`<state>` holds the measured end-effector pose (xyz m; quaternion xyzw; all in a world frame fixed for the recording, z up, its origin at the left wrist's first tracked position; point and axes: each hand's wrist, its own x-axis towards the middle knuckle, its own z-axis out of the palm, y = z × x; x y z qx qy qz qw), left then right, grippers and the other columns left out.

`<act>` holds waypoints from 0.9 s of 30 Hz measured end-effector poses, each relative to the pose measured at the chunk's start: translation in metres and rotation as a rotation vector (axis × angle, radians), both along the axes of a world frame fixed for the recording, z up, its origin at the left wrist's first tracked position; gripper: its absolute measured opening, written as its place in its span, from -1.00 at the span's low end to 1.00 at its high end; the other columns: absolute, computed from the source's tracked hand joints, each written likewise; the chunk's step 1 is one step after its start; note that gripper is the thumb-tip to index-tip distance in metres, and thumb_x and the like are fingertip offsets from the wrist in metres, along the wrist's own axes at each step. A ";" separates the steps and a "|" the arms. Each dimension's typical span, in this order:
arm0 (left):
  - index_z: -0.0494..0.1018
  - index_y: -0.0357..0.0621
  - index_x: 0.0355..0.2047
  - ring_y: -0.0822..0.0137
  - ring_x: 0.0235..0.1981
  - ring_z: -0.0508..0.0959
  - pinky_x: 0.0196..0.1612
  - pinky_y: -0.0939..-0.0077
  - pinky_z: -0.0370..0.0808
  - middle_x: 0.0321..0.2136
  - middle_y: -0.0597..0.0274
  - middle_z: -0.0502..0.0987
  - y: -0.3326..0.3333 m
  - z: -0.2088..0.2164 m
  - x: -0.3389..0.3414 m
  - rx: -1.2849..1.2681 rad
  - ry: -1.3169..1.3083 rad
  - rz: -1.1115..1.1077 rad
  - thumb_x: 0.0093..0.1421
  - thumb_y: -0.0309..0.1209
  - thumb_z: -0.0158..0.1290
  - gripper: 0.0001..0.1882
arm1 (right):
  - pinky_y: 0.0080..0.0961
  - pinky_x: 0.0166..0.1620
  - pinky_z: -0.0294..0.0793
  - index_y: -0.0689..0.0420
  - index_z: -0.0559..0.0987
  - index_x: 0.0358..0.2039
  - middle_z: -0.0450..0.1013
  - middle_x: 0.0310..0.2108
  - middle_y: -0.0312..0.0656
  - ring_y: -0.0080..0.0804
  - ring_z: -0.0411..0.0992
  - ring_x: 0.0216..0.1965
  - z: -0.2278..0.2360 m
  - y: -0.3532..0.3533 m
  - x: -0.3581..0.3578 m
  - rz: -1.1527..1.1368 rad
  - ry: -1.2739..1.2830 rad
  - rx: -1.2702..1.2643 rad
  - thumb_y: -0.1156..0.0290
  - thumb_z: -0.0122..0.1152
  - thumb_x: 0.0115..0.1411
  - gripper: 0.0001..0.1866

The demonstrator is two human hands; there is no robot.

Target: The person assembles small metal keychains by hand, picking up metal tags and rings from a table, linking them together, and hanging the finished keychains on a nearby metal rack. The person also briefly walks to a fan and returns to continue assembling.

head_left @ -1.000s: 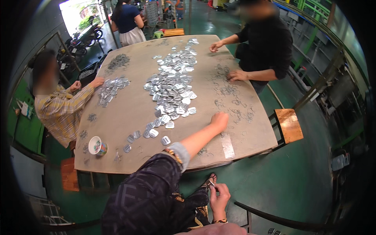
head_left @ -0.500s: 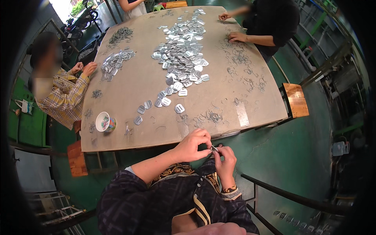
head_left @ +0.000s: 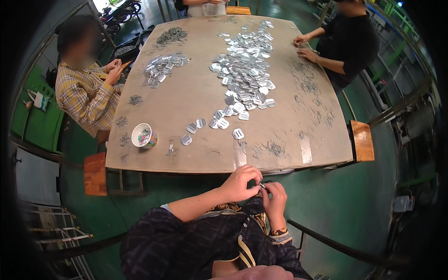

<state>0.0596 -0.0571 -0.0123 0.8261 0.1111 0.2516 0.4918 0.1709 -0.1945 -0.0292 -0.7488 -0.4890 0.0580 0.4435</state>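
My left hand (head_left: 239,185) and my right hand (head_left: 275,198) meet just off the near edge of the table, above my lap. Between their fingertips, pinched from both sides, is a small silver metal piece (head_left: 262,186). It shows nearly edge-on and is mostly covered by my fingers, so its exact kind cannot be made out. Beyond my hands on the tabletop lies a loose heap of thin bent wire pieces (head_left: 275,149). A silver slotted buckle plate (head_left: 238,134) lies flat on its own near them.
A long pile of slotted buckle plates (head_left: 247,70) runs down the table (head_left: 196,93). A paper cup (head_left: 143,136) with small items stands front left. One person (head_left: 86,93) sits left, another (head_left: 350,42) works at right. Wooden stools (head_left: 362,140) flank the table.
The view has swung, so the table sits further right and lower. My hands keep their pinch on the metal piece. The person at left has drawn their hands back from the table edge.
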 end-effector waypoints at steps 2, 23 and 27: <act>0.36 -0.18 -0.50 0.13 -0.28 0.50 -0.15 0.31 0.39 -0.35 0.15 0.54 0.000 -0.004 -0.002 -0.043 -0.001 0.002 -0.05 -0.53 0.13 -0.85 | -0.36 -0.31 0.37 0.18 0.58 -0.43 0.44 -0.49 -0.18 -0.20 0.41 -0.44 0.000 0.003 -0.002 0.036 -0.011 -0.003 0.57 0.32 -0.07 -0.86; 0.40 -0.14 -0.44 0.20 -0.33 0.51 -0.14 0.34 0.34 -0.41 0.24 0.53 -0.016 -0.013 -0.038 0.056 -0.023 -0.035 0.01 -0.50 0.11 -0.89 | -0.19 -0.17 0.29 0.15 0.57 -0.31 0.46 -0.36 -0.13 -0.12 0.39 -0.21 -0.059 0.198 0.020 -0.085 -0.310 -0.251 0.24 0.45 -0.12 -0.61; 0.40 -0.14 -0.44 0.20 -0.32 0.52 -0.14 0.34 0.35 -0.42 0.24 0.53 -0.012 -0.021 -0.040 0.042 -0.028 -0.022 0.00 -0.50 0.11 -0.89 | -0.34 -0.31 0.37 0.17 0.53 -0.39 0.46 -0.50 -0.16 -0.26 0.43 -0.42 -0.063 0.207 0.032 0.018 0.025 -0.218 0.39 0.40 -0.12 -0.72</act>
